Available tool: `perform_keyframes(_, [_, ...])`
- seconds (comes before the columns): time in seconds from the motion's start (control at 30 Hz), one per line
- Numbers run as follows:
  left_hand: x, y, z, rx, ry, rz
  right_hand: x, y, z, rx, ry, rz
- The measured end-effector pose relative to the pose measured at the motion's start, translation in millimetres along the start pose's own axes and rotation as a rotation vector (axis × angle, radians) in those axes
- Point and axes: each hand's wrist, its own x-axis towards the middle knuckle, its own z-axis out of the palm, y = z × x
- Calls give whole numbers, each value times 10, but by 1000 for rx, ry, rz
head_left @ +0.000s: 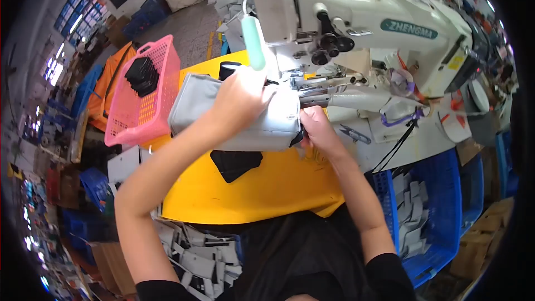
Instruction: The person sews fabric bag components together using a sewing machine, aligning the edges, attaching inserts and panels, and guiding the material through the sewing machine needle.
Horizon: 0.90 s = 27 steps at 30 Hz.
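Observation:
A boxy light-grey fabric bag (203, 108) lies on its side against the sewing machine's narrow arm (356, 99), its right end near the needle area. My left hand (242, 93) is closed over the bag's upper edge, with its fingertips partly hidden. At the lower right corner, by a black trim, my right hand (317, 127) pinches the bag's edge. A mint-green lamp or handle (253, 42) hangs just above my left hand. Below the bag, a black fabric piece (237, 164) rests on the yellow sheet (251, 200).
The white sewing machine (368, 11) fills the upper right. At left stands a pink basket (173, 67) holding black pieces (142, 75). A blue crate (446, 189) with grey pieces is at lower right. Small scissors-like snips (355, 134) lie on the machine table.

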Motion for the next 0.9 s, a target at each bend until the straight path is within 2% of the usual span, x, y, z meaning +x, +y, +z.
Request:
perform_keyframes(0.03, [-90, 31, 5, -80, 282, 9, -33, -34, -5, -98, -17, 59])
perform_keyframes(0.2, [-576, 235, -206, -81, 210, 180, -156, -35, 116, -157, 182, -63])
perform_keyframes(0.3, [-646, 198, -163, -12, 189, 251, -213, 71, 109, -273, 275, -276])
perform_keyframes(0.4, [-692, 122, -38, 60, 214, 342, -256, 16, 162, -142, 256, -173])
perform_keyframes(0.57, [-645, 94, 53, -88, 205, 347, -289, -80, 119, 80, 178, -82])
perform_keyframes(0.73, [-645, 191, 29, -208, 201, 267, -248, -270, 68, 83, 153, -4])
perform_keyframes(0.83, [-654, 228, 42, -193, 200, 263, -189, -316, 100, -229, 127, -2])
perform_keyframes(0.9, [-650, 244, 53, -153, 200, 271, -138, -216, 102, -230, 133, -40])
